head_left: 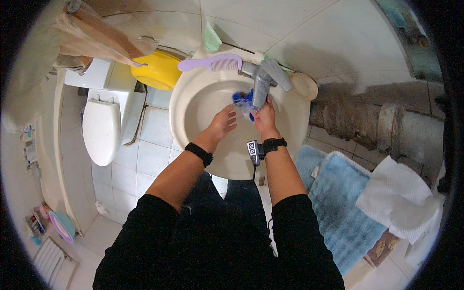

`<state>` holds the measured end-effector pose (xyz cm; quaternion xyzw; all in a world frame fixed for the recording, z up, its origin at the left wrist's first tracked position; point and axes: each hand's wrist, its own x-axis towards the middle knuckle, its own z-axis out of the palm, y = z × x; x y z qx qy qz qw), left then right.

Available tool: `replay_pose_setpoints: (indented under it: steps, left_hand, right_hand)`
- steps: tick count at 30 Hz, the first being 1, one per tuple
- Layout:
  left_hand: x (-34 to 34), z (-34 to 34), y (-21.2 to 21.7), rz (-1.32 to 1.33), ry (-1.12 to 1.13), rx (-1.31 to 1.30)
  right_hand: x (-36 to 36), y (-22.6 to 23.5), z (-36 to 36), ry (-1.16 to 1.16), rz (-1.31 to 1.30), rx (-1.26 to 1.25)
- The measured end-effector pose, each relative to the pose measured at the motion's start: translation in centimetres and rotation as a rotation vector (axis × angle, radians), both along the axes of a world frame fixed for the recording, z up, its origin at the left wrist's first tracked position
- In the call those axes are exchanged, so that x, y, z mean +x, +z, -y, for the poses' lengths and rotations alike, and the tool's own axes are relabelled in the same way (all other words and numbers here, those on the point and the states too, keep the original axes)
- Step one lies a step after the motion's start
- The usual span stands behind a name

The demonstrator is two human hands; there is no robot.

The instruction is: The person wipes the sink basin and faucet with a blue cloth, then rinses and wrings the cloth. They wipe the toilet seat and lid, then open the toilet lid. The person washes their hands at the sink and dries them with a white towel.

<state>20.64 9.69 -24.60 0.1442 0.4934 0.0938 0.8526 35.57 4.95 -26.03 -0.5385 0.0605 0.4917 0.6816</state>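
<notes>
Under the grey faucet [262, 87] of a cream washbasin [179, 113], a dark blue thing [240, 98] shows in what looks like running water. Its kind I cannot make out, as the spout and the water partly hide it. My right hand [266, 117] is curled at its right side, beside the spout, and grips it. Just left of it, inside the bowl, my left hand [223, 123] hangs with the fingers apart, holding nothing. Both wrists wear black bands, and a small grey device [253, 152] with a cable sits by the right one.
A lilac comb [211, 63] and a round soap dish [304, 86] lie on the basin's rim. Behind stands a yellow basin [157, 70]; a white toilet [101, 128] is at the left. Blue towels [345, 208] and a white cloth [394, 198] hang or lie at the right.
</notes>
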Motion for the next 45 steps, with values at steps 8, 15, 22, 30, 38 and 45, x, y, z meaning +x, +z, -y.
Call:
replay_pose_setpoints:
  steps: [8, 15, 22, 30, 38, 45]
  left_hand:
    - [3.8, -1.9, -3.9, 0.247, 0.086, -0.132]
    - [5.7, 2.9, -3.6, 0.005, 0.21, -0.126]
    - [4.5, 2.5, -3.3, -0.13, -0.042, 0.414]
    - [3.9, 2.2, -1.7, 0.14, 0.253, 0.073]
    - [1.9, 0.2, 2.4, 0.417, 0.44, -0.195]
    - [-3.4, -1.7, -2.2, -0.154, 0.293, 0.456]
  right_hand:
    - [-6.1, 4.1, 1.6, 0.433, 0.411, -0.326]
    - [-3.3, 3.3, -0.2, 0.44, 0.781, -0.538]
    - [-4.2, 2.2, -0.1, 0.635, 0.854, -0.654]
    - [-4.2, 2.8, -0.3, 0.744, 0.952, -0.58]
    - [1.8, -3.0, 2.0, 0.523, 0.247, -0.209]
    - [4.3, 0.0, 3.1, 0.671, -0.044, -0.11]
